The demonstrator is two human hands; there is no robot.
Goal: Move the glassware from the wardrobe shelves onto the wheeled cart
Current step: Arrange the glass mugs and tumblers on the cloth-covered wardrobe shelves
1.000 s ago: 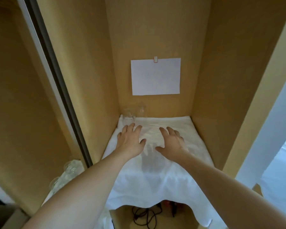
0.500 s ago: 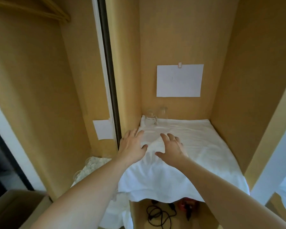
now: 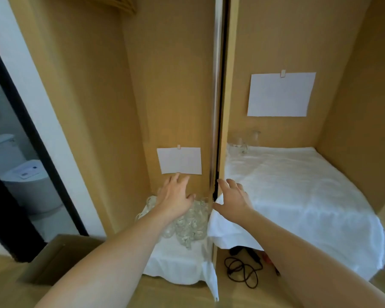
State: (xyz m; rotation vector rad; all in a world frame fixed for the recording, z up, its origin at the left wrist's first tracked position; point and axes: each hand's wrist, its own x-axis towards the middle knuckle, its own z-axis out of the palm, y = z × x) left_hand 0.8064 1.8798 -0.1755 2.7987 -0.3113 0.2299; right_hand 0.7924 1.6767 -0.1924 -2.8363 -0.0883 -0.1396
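Several clear glasses (image 3: 191, 221) stand crowded on a white cloth on the low shelf of the left wardrobe section. My left hand (image 3: 176, 196) hovers over them with fingers spread, holding nothing. My right hand (image 3: 231, 198) is open too, fingers spread, at the front left corner of the higher right shelf (image 3: 298, 185), next to the divider (image 3: 220, 130). Two more clear glasses (image 3: 245, 141) stand at the back left corner of that right shelf. The wheeled cart is out of view.
White paper sheets are taped to the back panels, a small one (image 3: 179, 160) on the left and a large one (image 3: 280, 94) on the right. A black cable (image 3: 240, 270) lies under the right shelf. A doorway (image 3: 16, 163) with a toilet opens at far left.
The view has swung left, bringing the left section with its glasses into sight. Both hands moved left off the right shelf's cloth; my left hand is now above the left shelf's glasses.
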